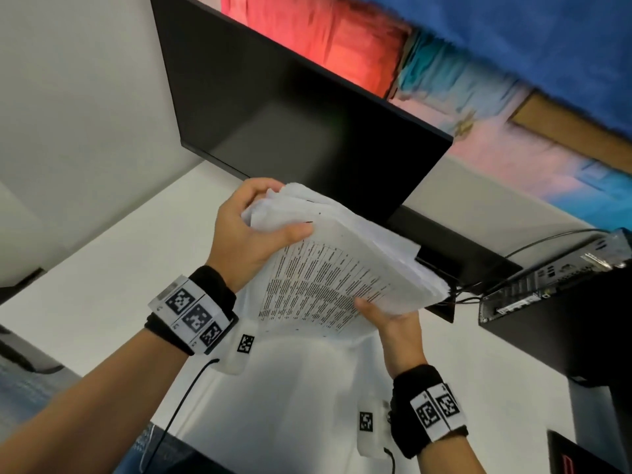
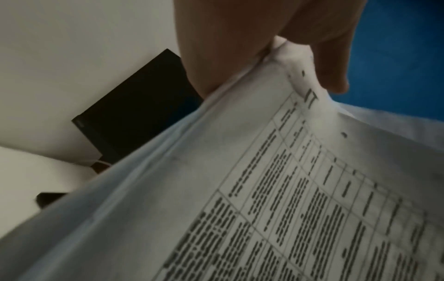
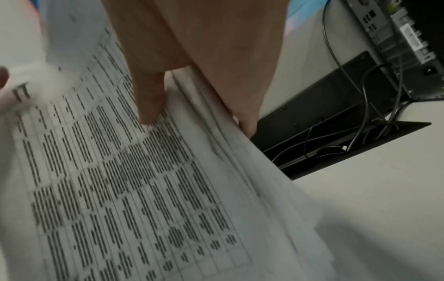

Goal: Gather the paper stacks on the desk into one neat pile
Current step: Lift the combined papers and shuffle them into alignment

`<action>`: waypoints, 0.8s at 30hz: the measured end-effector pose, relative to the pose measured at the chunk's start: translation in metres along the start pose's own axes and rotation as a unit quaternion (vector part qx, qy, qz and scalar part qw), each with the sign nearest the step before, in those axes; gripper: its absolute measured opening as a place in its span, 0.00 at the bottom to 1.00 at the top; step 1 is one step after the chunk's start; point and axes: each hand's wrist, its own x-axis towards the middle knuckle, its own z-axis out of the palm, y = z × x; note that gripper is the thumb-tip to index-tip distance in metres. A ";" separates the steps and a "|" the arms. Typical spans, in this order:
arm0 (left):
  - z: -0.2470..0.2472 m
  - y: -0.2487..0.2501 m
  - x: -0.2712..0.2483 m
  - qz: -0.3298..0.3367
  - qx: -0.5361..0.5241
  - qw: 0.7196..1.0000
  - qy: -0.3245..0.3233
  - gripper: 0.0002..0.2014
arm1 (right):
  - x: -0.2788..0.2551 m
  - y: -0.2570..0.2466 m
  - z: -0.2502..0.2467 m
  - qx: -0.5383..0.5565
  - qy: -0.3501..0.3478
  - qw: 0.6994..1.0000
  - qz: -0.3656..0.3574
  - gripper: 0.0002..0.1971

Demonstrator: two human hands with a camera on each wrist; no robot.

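Both hands hold one thick stack of printed papers (image 1: 335, 261) tilted up off the white desk (image 1: 102, 292), its printed table side facing me. My left hand (image 1: 253, 227) grips the stack's upper left corner, thumb on the printed face and fingers curled behind. My right hand (image 1: 386, 319) grips the lower right edge, thumb on the front and fingers behind. In the left wrist view the paper (image 2: 264, 190) fills the frame under the thumb and fingers. The right wrist view shows the thumb pressing the printed sheet (image 3: 120, 180). The sheets' edges are uneven at the top.
A black monitor (image 1: 290, 114) stands just behind the stack. To the right sit a black computer case (image 1: 564, 302) and tangled cables (image 1: 455, 292) in a desk cable tray (image 3: 336, 133). A grey partition wall (image 1: 75, 114) closes the left side.
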 end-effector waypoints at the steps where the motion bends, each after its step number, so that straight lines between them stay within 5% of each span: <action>1: 0.003 0.000 0.000 0.005 0.038 0.999 -0.002 0.26 | 0.000 0.002 0.001 -0.013 -0.003 1.000 0.008 0.21; 5: 0.008 0.003 0.005 0.000 0.114 0.993 -0.026 0.19 | 0.005 0.010 -0.001 -0.040 0.003 0.999 0.031 0.18; 7: 0.007 0.005 0.008 -0.002 0.092 0.996 -0.020 0.16 | 0.007 0.020 -0.006 -0.068 0.029 0.996 0.051 0.25; 11: 0.000 0.008 0.017 -0.041 -0.057 0.996 0.055 0.16 | -0.002 0.044 -0.016 -0.119 0.089 0.969 0.198 0.54; 15: -0.016 0.003 0.029 -0.108 -0.242 0.960 0.091 0.24 | -0.011 0.064 -0.023 -0.006 0.043 0.951 0.307 0.62; 17: -0.022 -0.004 0.029 -0.143 -0.290 0.943 0.083 0.20 | -0.010 0.062 -0.024 0.115 0.002 0.945 0.306 0.53; 19: -0.026 -0.015 0.024 -0.174 -0.283 0.942 0.047 0.19 | -0.007 0.053 -0.025 0.231 -0.005 0.934 0.273 0.33; 24: -0.065 -0.058 0.011 -0.248 -0.169 0.950 -0.087 0.33 | 0.000 0.018 -0.038 0.187 0.027 0.971 0.149 0.19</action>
